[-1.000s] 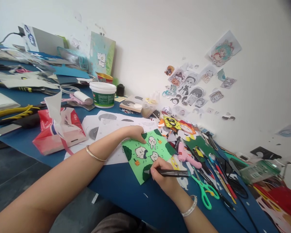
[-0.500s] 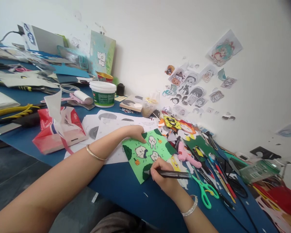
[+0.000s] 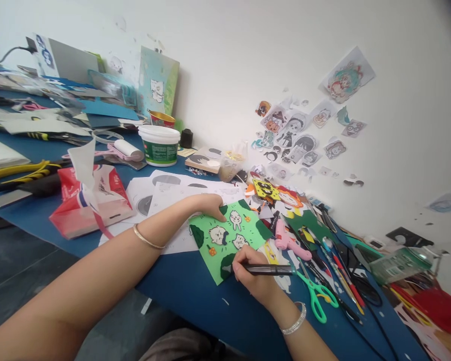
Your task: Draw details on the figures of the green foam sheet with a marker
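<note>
A light green card (image 3: 206,265) with white cartoon animals, orange flowers and dark green corner patches lies tilted near the blue table's front edge. My left hand (image 3: 211,205) holds its upper edge, the thumb on its face and the other fingers mostly hidden. My right hand (image 3: 252,273) is closed round a black marker (image 3: 272,269). The marker's tip end is at the dark green patch (image 3: 228,261) at the card's lower corner. Green-handled scissors (image 3: 317,296) lie right of my right hand.
A pink glue gun (image 3: 291,240), pens (image 3: 348,276) and cut-outs lie to the right. White printed sheets (image 3: 173,200) lie behind my left arm. Farther left are a red-and-white tissue pack (image 3: 105,220), a white-lidded tub (image 3: 160,148) and yellow-black pliers (image 3: 33,170).
My right hand and the marker have shifted very slightly at the dark green patch. My left hand has kept its place on the card.
</note>
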`<action>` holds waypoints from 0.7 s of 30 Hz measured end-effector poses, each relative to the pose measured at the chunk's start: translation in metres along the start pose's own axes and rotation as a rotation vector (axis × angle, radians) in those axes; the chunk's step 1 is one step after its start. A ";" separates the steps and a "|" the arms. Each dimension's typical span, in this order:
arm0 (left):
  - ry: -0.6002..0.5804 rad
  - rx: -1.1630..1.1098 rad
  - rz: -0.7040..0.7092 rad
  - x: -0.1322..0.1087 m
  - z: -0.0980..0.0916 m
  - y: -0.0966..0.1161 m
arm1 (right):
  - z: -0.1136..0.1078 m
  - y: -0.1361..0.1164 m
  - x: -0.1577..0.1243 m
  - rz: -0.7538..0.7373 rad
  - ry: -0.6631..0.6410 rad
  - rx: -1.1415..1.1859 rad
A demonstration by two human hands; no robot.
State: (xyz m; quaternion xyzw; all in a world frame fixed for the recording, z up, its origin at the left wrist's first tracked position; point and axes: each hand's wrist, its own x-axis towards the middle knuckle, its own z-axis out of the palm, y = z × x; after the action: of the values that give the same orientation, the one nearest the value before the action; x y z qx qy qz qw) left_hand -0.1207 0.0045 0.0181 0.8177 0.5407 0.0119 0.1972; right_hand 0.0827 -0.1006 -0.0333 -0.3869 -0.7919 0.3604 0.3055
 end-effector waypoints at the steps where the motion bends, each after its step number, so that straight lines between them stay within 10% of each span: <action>1: 0.000 0.000 -0.001 0.000 0.000 0.000 | 0.000 0.000 0.000 0.000 -0.005 0.001; 21: -0.022 0.060 -0.008 -0.002 -0.003 0.002 | -0.002 0.000 -0.001 0.111 -0.057 0.154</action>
State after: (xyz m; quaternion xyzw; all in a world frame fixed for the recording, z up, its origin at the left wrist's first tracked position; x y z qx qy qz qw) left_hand -0.1203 0.0030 0.0218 0.8212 0.5418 -0.0141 0.1785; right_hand 0.0849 -0.1001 -0.0324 -0.3951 -0.7475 0.4476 0.2912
